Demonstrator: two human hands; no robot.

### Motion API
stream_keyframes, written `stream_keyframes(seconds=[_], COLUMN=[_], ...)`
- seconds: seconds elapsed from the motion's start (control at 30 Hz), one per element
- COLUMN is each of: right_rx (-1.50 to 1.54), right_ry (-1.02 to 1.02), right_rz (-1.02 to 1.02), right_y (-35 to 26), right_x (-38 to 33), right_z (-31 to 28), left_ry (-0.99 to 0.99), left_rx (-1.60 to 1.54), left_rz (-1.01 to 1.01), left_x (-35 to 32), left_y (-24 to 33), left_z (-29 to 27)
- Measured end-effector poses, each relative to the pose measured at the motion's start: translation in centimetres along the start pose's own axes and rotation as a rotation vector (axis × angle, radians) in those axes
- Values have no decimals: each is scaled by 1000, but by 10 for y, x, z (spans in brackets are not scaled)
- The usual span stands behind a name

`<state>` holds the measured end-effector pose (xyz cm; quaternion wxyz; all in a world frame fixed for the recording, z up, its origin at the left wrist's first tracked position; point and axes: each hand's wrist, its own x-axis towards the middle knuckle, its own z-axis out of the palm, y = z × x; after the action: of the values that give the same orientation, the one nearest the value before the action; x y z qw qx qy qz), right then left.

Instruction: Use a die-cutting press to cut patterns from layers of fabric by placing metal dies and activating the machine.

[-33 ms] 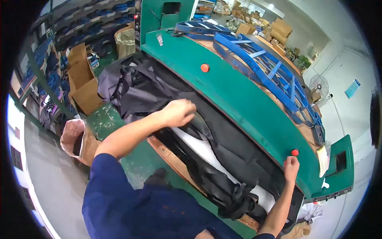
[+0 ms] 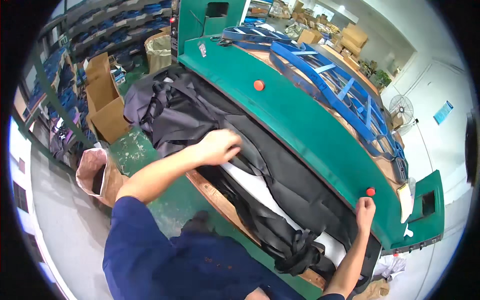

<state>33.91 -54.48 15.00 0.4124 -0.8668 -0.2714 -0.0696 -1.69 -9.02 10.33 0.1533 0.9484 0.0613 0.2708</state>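
My left hand (image 2: 219,147) hovers over a long layer of black sheet material (image 2: 295,185), its fingers curled in toward the thumb and nothing visible in them. Close under a red push button (image 2: 370,192), by the front of a long green machine beam (image 2: 300,130), is my right hand (image 2: 365,214), closed, with nothing seen in it. A white strip of surface (image 2: 265,194) shows between the black sheet and the bunched black material at the near edge. At the far left the sheet lies in loose folds. A knotted black bundle (image 2: 301,255) rests near the right end.
A second red button (image 2: 259,85) sits farther left on the beam. Blue frame-shaped pieces (image 2: 325,82) lie behind it. A wooden edge (image 2: 212,192) runs along the near side. Open cardboard box (image 2: 104,100) and paper sack (image 2: 100,175) stand at left; a fan (image 2: 401,108) is at right.
My left hand has shifted slightly down and to the left, away from the beam. The right hand stays by the red button, almost unmoved.
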Motion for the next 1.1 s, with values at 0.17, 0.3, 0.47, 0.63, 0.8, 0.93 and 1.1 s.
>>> stream_keyframes(seconds=[0.17, 0.3, 0.47, 0.63, 0.8, 0.93, 1.1], right_rx=[98, 114, 86, 84, 14, -119, -257], right_ry=[-95, -229, -618, -779, -569, -402, -202], right_rz=[-22, -114, -301, -511, -125, -237, -279], right_y=[-49, -127, -218, -263, -265, -268, -258], right_x=[-34, -73, -133, -173, -196, -224, -257], right_z=[23, 68, 149, 244, 273, 290, 314], left_ry=[12, 221, 342, 318, 213, 209, 205], left_rx=[-144, -68, -87, -194, -251, -281, -298], left_rz=[-71, 116, 114, 186, 193, 227, 265], left_x=[-91, -114, -117, -117, -122, -126, -126], left_y=[16, 15, 7, -1, -6, -8, -10], left_z=[1, 21, 39, 39, 44, 50, 49])
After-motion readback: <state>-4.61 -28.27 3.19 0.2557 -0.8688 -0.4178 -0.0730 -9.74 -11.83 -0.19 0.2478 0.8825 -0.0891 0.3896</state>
